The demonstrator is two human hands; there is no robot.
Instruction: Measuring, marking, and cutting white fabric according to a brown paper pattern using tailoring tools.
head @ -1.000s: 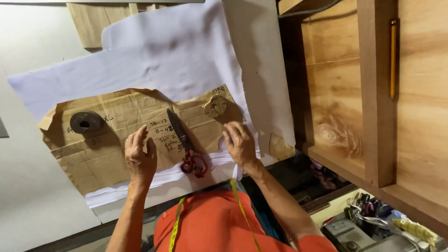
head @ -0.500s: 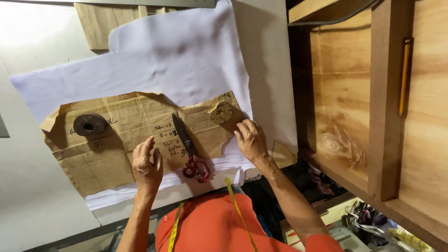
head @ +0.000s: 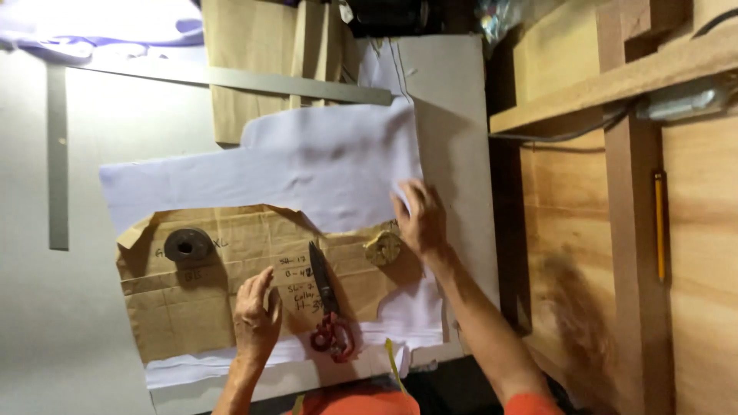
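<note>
A brown paper pattern lies flat on pale lilac fabric spread over a white table. My left hand presses palm-down on the pattern's near part, fingers apart. Scissors with red handles lie just right of it, untouched. My right hand reaches farther out and rests on the fabric's right edge, beside a small tan round weight. A dark round weight sits on the pattern's left end.
A long metal L-shaped ruler lies across the far part of the table. More brown paper lies beyond it. A wooden shelf unit stands to the right, with a yellow pencil on it. A yellow tape measure hangs near my chest.
My right hand has moved away from me, from the pattern's near right corner up to the fabric's right edge. My left hand stays on the pattern. The view has tilted farther up the table.
</note>
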